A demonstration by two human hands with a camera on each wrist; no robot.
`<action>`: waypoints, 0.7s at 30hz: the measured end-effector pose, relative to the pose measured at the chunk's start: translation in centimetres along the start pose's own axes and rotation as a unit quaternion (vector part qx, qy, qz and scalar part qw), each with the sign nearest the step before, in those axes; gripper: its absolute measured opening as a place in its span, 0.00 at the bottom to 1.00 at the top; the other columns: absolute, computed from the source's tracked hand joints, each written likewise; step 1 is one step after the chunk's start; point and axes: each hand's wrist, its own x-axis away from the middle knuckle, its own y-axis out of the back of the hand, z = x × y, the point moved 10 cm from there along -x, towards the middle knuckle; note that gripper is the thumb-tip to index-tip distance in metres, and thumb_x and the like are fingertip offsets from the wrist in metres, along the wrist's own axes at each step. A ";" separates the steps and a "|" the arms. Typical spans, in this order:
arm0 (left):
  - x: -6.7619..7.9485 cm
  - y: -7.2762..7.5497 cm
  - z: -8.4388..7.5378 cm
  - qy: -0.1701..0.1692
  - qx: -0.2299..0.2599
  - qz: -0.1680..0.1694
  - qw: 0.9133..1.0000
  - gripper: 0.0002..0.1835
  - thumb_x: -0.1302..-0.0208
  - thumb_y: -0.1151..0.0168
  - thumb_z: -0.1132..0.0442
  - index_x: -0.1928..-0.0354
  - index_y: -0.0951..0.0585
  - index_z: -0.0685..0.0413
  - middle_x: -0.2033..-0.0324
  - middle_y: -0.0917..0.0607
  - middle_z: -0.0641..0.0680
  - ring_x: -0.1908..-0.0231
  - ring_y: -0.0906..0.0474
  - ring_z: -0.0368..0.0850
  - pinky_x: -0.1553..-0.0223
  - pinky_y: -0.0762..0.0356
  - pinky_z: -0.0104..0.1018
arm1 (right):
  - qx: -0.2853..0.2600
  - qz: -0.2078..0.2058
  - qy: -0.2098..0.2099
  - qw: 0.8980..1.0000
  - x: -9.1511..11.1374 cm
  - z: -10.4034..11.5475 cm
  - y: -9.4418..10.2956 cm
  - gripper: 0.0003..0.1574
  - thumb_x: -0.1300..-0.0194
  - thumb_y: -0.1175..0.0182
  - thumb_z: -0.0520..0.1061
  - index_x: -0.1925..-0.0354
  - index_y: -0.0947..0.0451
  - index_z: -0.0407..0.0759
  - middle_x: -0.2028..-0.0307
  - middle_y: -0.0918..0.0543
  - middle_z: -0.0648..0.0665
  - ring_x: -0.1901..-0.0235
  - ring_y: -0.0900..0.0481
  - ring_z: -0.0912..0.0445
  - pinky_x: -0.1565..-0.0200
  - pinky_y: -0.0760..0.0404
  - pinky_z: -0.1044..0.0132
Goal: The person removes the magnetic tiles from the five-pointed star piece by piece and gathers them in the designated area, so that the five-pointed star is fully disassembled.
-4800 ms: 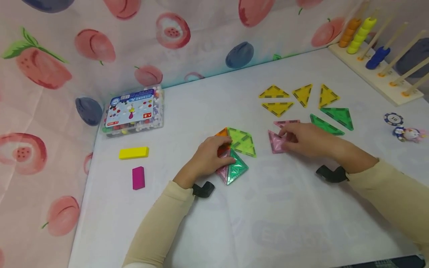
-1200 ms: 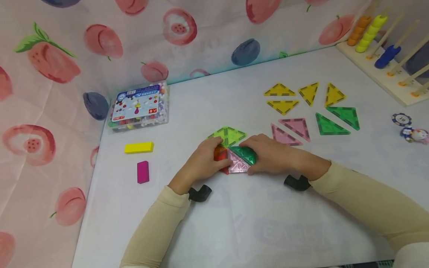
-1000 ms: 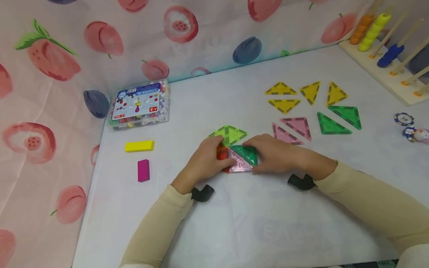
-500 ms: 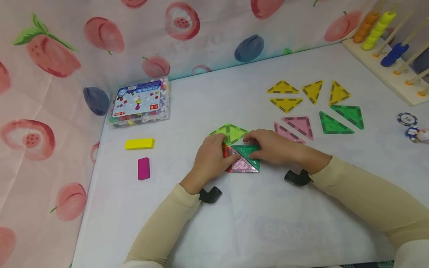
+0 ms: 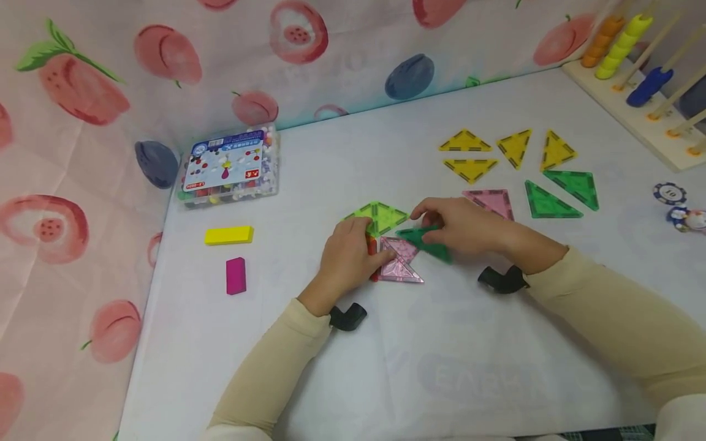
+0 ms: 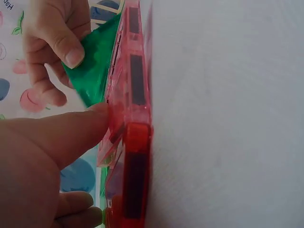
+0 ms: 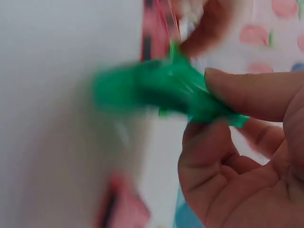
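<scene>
In the head view my right hand (image 5: 463, 225) pinches a green triangular magnetic tile (image 5: 432, 245), tilted off the pink tiles beside it. The right wrist view shows that green tile (image 7: 166, 90) blurred between thumb and fingers. My left hand (image 5: 346, 258) holds the joined tiles at their left side, its thumb on a pink triangular tile (image 5: 401, 273). A second pink piece (image 5: 405, 248) lies at its upper edge. An orange-red tile (image 5: 372, 246) is mostly hidden under the left hand. Lime tiles (image 5: 380, 217) adjoin on the far side.
Yellow triangles (image 5: 470, 169), green triangles (image 5: 551, 202) and a pink triangle (image 5: 493, 202) lie to the right. A bead box (image 5: 228, 165), yellow block (image 5: 228, 235) and magenta block (image 5: 236, 275) stand left. A peg stand (image 5: 634, 110), a chip (image 5: 670, 193) and a figurine (image 5: 686, 219) sit far right.
My right hand has lifted the green tile away to the upper right, uncovering a pink piece. My left hand has shifted slightly right over the cluster, which earlier was turned the other way.
</scene>
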 end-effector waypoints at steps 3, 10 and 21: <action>0.0 -0.1 0.0 0.006 0.003 0.005 1.000 0.39 0.51 0.38 0.41 0.43 0.33 0.60 0.46 0.30 0.55 0.45 0.38 0.49 0.46 0.38 0.39 | -0.006 -0.037 0.000 0.999 0.0 -0.9 2.7 0.19 0.41 0.41 0.44 0.50 0.29 0.48 0.62 0.24 0.49 0.64 0.27 0.54 0.62 0.26 0.59; 0.0 0.0 0.3 0.017 0.006 0.007 1.000 0.37 0.49 0.38 0.42 0.43 0.33 0.60 0.46 0.30 0.55 0.45 0.37 0.49 0.46 0.37 0.40 | -0.022 -0.059 -0.019 0.998 -2.9 -2.8 7.3 0.18 0.36 0.47 0.47 0.48 0.30 0.45 0.56 0.27 0.45 0.58 0.27 0.51 0.57 0.27 0.57; 0.1 -0.1 0.4 0.021 0.015 0.011 1.000 0.37 0.50 0.38 0.41 0.43 0.33 0.59 0.46 0.30 0.55 0.45 0.37 0.48 0.47 0.36 0.39 | -0.036 -0.053 -0.036 0.997 -7.9 -3.6 8.7 0.25 0.36 0.48 0.46 0.42 0.36 0.40 0.46 0.31 0.41 0.48 0.34 0.48 0.47 0.34 0.54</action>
